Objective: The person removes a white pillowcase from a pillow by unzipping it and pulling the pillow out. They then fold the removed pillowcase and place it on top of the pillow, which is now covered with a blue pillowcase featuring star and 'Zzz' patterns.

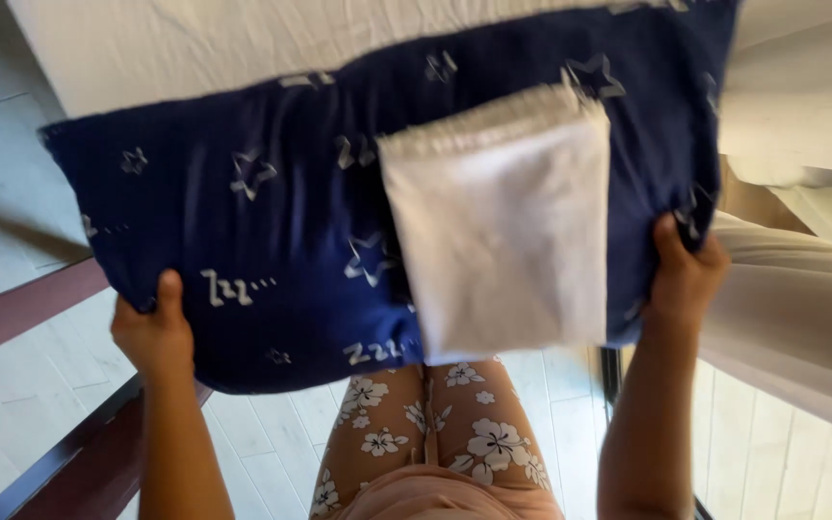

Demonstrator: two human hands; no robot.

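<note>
Holding a dark blue pillow (272, 221) out over a bed, the person grips it by its near edge with both hands. At the far left, pale floor boards (12, 404) run beside a reddish-brown strip, and a dark wooden rail (60, 457) crosses the lower left corner.

The left hand (154, 332) clamps the pillow's lower left part: the thumb lies on top of the fabric, pointing up, while the fingers are hidden beneath, so the hand is closed on the pillow in a pinch between thumb and unseen fingers.

The pillow spans most of the view, tilted so its left end sits lower than its right. Its cover is navy with pale star outlines and small sleep-letter marks. Behind it lies the white bed sheet (175, 43), which fills the top of the view.

On the pillow, right of its middle, rests a folded white cloth (503, 231). It lies flat, roughly rectangular, its layered folded edge toward the far side and its near edge overhanging the pillow's lower rim slightly.

Below the pillow, the person's legs show in floral trousers (435, 433), peach with white flowers.

The right hand (683, 274) clamps the pillow's lower right corner the same way, thumb on top and fingers underneath, out of sight. It is just beside the cloth without touching it.

Farther right, more pale bedding (801, 106) hangs over the mattress edge.
</note>
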